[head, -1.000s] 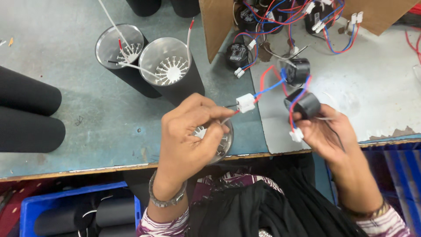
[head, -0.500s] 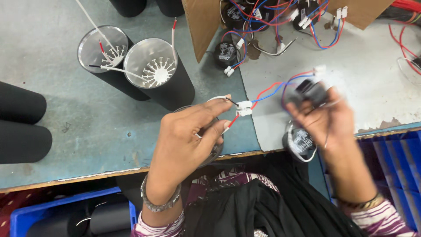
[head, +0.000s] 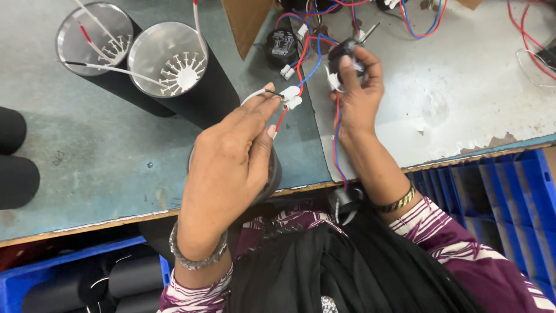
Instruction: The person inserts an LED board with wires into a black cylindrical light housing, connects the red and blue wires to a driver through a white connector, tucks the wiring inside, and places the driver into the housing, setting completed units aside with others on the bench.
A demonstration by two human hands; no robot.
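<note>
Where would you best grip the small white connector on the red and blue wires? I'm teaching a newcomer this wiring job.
Probably by the flat sides of the white connector, pinched from the wire-free end, as the left hand does with its fingertips. The red and blue wires leave its far end toward the black part in the right hand.

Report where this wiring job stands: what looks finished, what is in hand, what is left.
Looks done: two open black cylindrical housings stand on the grey-green bench with wires in them. In hand: the left hand pinches a white plastic connector on red and blue wires; the right hand grips a small black round component. Left: more wired black parts lie loose behind; whether the connector is mated cannot be told.
</note>
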